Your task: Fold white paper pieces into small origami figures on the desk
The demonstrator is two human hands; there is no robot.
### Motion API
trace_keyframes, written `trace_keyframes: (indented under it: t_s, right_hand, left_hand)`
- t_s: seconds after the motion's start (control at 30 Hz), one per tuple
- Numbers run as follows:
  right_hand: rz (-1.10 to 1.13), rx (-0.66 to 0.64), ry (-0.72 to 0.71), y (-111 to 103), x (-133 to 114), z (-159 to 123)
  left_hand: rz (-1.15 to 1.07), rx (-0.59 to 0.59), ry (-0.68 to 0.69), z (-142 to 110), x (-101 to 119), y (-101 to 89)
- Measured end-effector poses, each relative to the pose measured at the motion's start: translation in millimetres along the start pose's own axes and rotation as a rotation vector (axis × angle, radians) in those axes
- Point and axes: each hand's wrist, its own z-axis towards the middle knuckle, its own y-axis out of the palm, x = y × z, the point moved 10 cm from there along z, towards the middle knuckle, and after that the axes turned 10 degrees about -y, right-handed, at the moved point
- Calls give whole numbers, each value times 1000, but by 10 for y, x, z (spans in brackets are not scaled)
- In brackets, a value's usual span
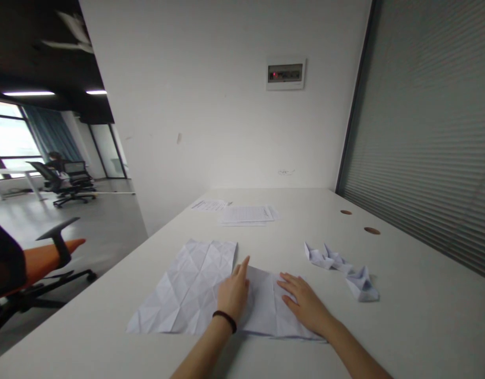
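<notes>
A creased white paper sheet is laid flat on the white table — the left hand and right hand are rested open upon it, nothing gripped. Folded paper boats are positioned just beyond the right hand.

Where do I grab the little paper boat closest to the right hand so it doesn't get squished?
Try a gentle pinch on the pointed peak of the folded paper boat, coming from above on the side of the right hand. The peak sticks up, so fingers can fit around it, while the wider bottom sits low on the table and is harder to get under.
</notes>
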Motion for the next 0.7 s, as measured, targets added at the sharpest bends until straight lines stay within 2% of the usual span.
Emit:
trace_keyframes:
  t_s: [0.07, 0.13, 0.17, 0.23, 0.3, 0.33, 0.43, 0.53, 0.63, 0.7]
  right_hand:
    - [-1, 14, -3, -12, -6, -2]
    - [-5, 26, -10, -30, -18, -3]
    - [-6, 31, -12, -39, -24, -3]
    - [0, 34, -13, -54, -33, -2]
    - [12, 38, -8, -70, -38, -3]
    - [19, 43, -7, -80, -40, -4]
    - [59, 54, -9, -102, -50, -14]
    - [147, 84, -1, -150, -26, -26]
    - [302, 136, 44, -253, 69, -32]
    - [444, 175, 80, -346, 150, -40]
  left_hand:
    - [25, 106, 68, 1, 41, -66]
    - [23, 126, 210, -42, 165, -69]
    - [7, 66, 300, -82, 244, -15]
    - [-30, -161, 475, -220, 389, 159]
    - [-51, -380, 590, -393, 466, 289]
    - [-56, -452, 617, -459, 479, 313]
    - [-63, -555, 619, -536, 469, 278]
    - [-117, -593, 576, -499, 444, 167]
    - [-239, -567, 534, -400, 422, 18]
    - [-267, -476, 451, -277, 347, -68]
